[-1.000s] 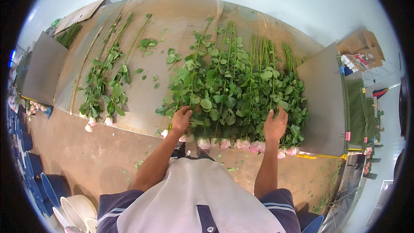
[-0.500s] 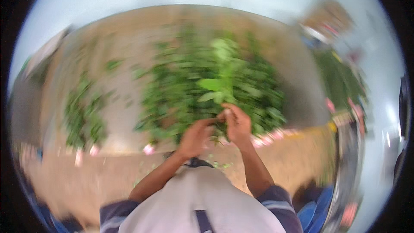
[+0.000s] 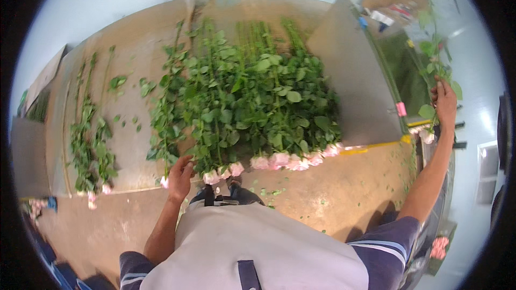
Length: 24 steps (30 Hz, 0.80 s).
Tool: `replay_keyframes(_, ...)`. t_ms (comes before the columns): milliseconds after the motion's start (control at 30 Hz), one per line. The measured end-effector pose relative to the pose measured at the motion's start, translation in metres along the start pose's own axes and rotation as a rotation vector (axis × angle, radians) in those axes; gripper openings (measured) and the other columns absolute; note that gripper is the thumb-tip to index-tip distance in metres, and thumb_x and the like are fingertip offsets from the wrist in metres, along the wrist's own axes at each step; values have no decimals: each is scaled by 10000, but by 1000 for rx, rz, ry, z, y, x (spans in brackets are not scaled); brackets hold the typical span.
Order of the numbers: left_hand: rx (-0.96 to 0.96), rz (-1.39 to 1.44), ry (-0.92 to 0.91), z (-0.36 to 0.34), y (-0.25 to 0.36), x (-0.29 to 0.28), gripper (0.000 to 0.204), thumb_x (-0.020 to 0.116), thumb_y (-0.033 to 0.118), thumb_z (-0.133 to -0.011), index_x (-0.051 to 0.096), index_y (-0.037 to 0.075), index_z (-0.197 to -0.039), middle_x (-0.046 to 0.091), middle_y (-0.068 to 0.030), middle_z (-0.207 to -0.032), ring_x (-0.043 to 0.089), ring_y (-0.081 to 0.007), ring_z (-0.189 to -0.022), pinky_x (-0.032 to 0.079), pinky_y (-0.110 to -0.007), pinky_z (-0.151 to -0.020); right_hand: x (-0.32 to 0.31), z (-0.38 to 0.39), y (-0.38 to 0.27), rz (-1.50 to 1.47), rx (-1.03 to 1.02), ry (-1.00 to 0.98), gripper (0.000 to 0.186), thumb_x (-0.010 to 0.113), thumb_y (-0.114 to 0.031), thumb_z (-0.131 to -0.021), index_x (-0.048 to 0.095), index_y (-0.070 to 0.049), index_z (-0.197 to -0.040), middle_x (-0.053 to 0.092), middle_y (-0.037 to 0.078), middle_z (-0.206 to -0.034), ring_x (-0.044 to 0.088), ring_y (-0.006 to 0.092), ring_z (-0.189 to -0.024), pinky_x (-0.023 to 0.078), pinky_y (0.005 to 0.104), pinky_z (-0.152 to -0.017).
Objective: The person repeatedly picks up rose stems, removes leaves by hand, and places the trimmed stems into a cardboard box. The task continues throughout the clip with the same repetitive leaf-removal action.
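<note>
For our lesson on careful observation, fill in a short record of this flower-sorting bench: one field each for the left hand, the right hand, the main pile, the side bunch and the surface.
left hand: left hand rests at the near edge of the big pile of pale pink long-stemmed roses
right hand: right hand held out to the side, fingers shut on a single pink rose stem
side bunch: small bunch of leafy rose stems, apart at the left
surface: grey metal sorting table, loose leaves scattered

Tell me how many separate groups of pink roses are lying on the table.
2. A large pile of pink roses with leafy green stems lies mid-table, the left hand at its near edge. A small bunch lies far left. The right hand holds one stem off-table.
</note>
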<state>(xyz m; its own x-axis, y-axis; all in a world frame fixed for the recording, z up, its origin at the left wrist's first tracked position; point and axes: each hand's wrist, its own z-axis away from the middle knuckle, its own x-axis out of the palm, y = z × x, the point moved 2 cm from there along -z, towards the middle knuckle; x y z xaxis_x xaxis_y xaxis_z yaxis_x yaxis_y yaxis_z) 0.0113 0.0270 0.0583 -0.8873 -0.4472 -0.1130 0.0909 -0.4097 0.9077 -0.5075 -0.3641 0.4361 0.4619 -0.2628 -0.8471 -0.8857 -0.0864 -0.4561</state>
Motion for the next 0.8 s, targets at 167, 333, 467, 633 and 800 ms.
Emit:
replay_keyframes(167,-17,32,58,3,9,-3,328,478,174,-955,505,16,-1242,624,-91,-1055,588,-137,-824,488,-285,-765,21,12,-1,371,-204,520,344,488,-272,-965,598,-65,-1217,609,156,-1199,592,249,-1065,466,331,-859)
replay_keyframes(333,28,-55,73,-15,11,9,309,507,158,-945,525,15,-1218,625,-85,-1041,587,-139,-841,489,-278,-759,131,183,-81,-621,-371,271,301,505,-136,-905,591,-36,-1175,607,159,-1146,578,257,-1049,482,336,-839)
replay_keyframes(467,156,-122,212,-36,14,28,224,552,127,-898,620,13,-1079,661,-111,-967,618,-172,-852,480,-288,-791,292,295,-145,-803,-368,-676,277,610,-91,-851,577,-17,-1116,583,161,-1157,579,283,-1057,494,358,-850)
replay_keyframes(633,240,-450,472,-46,18,-16,237,600,129,-862,605,28,-1077,643,-138,-954,616,-267,-910,476,-353,-804,380,340,-158,-668,-315,-660,319,599,-127,-867,563,-7,-1160,569,166,-1174,598,288,-1018,497,347,-856)
replay_keyframes(800,59,-836,539,-62,-8,-55,327,620,208,-831,563,71,-1123,600,-161,-1024,575,-366,-982,467,-470,-811,411,342,-158,-507,-299,-667,365,580,-193,-875,538,-9,-1187,554,182,-1187,536,362,-1085,436,378,-931)
